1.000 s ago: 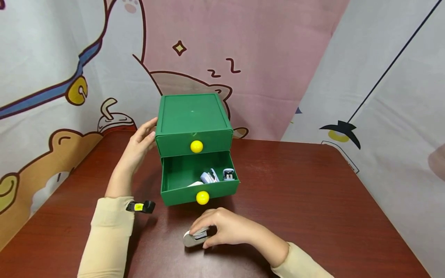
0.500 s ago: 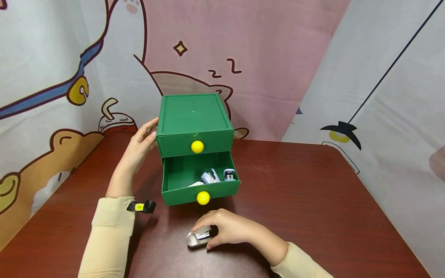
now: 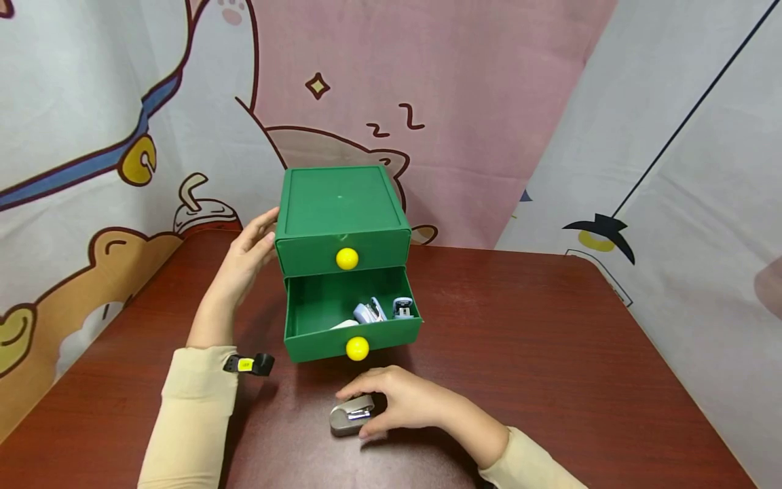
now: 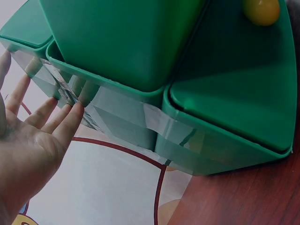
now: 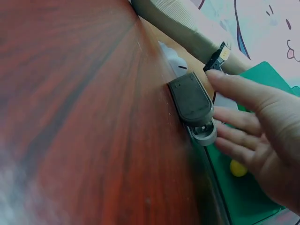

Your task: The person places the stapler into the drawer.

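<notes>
A small grey stapler (image 3: 351,416) lies on the table in front of the green drawer cabinet (image 3: 341,200). My right hand (image 3: 406,401) curves loosely around its right end, thumb and fingers spread. In the right wrist view, the stapler (image 5: 191,99) shows beside the parted thumb and fingers of that hand (image 5: 262,126). My left hand (image 3: 241,258) rests its straight fingertips against the cabinet's left side, as the left wrist view shows with the fingers (image 4: 70,123) at the side wall. The lower drawer (image 3: 320,346) is pulled out and holds a light blue stapler (image 3: 369,311).
Beside that stapler in the drawer lie another small light blue item (image 3: 402,308) and a white piece (image 3: 345,324). The upper drawer is closed, with a yellow knob (image 3: 347,259). Behind the reddish-brown table (image 3: 537,353) hangs a printed cloth (image 3: 489,122).
The grey stapler has shifted slightly right and settled on the table. My right fingers have lifted off its top and spread. The left hand stays against the cabinet.
</notes>
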Motion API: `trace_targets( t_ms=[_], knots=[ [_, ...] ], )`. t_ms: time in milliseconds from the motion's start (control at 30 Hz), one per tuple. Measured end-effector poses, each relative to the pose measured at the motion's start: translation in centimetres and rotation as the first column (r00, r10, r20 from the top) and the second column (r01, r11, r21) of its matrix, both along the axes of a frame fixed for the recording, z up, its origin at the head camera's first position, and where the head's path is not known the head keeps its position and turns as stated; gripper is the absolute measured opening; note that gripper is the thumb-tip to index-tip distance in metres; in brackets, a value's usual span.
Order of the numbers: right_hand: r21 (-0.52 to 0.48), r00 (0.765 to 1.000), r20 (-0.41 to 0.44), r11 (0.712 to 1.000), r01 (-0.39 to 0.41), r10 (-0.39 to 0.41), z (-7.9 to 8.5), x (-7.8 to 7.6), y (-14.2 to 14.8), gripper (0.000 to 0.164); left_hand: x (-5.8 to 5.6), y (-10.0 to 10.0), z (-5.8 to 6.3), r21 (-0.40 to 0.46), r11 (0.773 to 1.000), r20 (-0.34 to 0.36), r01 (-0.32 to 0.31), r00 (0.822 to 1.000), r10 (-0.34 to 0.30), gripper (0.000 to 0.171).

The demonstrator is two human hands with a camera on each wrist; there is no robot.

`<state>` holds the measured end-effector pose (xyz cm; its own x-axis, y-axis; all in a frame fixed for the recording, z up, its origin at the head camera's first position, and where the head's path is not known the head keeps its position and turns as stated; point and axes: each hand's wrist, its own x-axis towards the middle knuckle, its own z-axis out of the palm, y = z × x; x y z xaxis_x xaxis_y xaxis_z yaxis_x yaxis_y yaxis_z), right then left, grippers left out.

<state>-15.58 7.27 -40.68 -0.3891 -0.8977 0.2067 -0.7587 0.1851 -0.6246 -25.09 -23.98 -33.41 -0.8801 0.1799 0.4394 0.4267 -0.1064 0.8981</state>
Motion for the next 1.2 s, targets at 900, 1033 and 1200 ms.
trace_targets(
  t_ms=[900,1033,1200],
  knots=[
    [-0.476,0.914,-0.173,0.843,0.249,-0.368,1.6,-1.3,-1.1,0.038,0.0,0.0,0.0,-0.007,1.000,0.001,-0.002,1.000,0.002,0.050],
    [-0.473,0.910,-0.170,0.841,0.261,-0.378,1.9,-1.7,-1.5,0.036,0.0,0.0,0.0,-0.012,1.000,0.001,-0.004,1.000,0.004,0.050],
    [-0.468,0.907,-0.140,0.833,0.294,-0.398,1.9,-2.5,-2.1,0.034,0.0,-0.1,0.1,-0.011,1.000,0.002,-0.004,1.000,0.004,0.050]
  ],
)
